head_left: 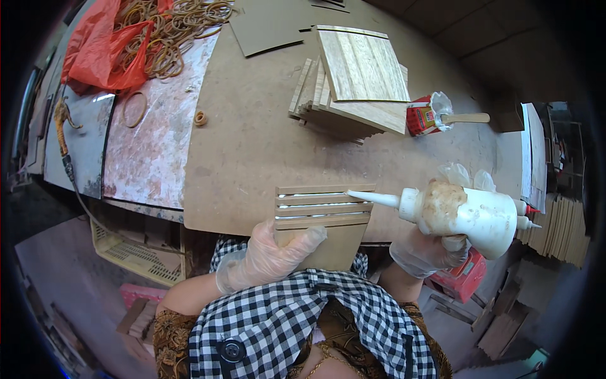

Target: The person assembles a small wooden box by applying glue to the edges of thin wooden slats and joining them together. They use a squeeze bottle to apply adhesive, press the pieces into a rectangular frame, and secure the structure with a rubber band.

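My left hand [274, 252], in a clear plastic glove, grips a stack of thin brown boards [334, 247] at the table's front edge. The boards' far edges show as several parallel strips, with lines of white glue in the gaps between them. My right hand [435, 249], also gloved, is wrapped round a white glue bottle [486, 218] with brown stains near its neck. The bottle lies tilted on its side, its long nozzle pointing left. The nozzle tip is at the right part of the upper strips.
Pale wooden panels [363, 66] are piled at the back, beside a red-and-white packet [427, 115] with a wooden stick. At the far left lie a red plastic bag [107, 57] and many rubber bands [183, 25]. A flat grey-brown board [265, 28] rests behind.
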Demonstrator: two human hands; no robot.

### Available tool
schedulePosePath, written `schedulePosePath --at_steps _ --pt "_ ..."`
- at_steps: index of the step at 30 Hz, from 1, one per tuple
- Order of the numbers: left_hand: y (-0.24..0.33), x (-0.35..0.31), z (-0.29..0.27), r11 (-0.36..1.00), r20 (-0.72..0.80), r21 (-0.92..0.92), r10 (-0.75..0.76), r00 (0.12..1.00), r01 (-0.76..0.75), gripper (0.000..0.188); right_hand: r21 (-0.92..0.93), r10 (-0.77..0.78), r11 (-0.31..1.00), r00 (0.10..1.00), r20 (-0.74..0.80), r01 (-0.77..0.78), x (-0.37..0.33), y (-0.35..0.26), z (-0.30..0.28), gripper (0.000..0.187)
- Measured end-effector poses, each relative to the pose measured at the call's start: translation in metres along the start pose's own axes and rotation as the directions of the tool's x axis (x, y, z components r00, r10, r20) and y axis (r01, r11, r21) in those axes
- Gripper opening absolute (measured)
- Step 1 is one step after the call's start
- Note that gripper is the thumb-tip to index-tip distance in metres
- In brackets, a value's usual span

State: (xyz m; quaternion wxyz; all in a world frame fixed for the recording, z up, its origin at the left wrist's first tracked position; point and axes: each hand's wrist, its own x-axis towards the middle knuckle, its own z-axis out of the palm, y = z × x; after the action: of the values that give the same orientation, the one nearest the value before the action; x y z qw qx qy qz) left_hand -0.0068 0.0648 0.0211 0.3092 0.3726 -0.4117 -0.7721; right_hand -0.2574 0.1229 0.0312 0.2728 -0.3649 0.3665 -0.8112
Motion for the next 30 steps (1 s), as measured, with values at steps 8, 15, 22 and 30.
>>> schedulePosePath --at_steps 8,15,22,30 --pt "0.001 -0.003 0.0 1.0 0.0 0.007 -0.008 1.0 0.008 0.034 -0.061 -0.1 0.994 0.983 -0.152 0.092 0.0 -0.005 -0.012 0.068" --pt "0.001 -0.003 -0.001 0.997 0.001 -0.064 -0.039 0.999 0.04 0.034 -0.15 -0.14 0.984 0.93 -0.34 0.094 0.006 -0.013 -0.007 0.076" --pt "0.003 -0.005 0.0 0.997 -0.03 -0.071 -0.044 0.999 0.041 0.031 -0.027 -0.115 0.993 0.944 -0.308 0.112 0.008 -0.015 -0.024 0.072" --pt "0.003 -0.007 -0.005 0.996 -0.005 0.046 0.072 0.997 -0.072 0.027 0.226 -0.003 0.972 0.966 -0.259 0.064 0.007 -0.015 -0.006 0.071"
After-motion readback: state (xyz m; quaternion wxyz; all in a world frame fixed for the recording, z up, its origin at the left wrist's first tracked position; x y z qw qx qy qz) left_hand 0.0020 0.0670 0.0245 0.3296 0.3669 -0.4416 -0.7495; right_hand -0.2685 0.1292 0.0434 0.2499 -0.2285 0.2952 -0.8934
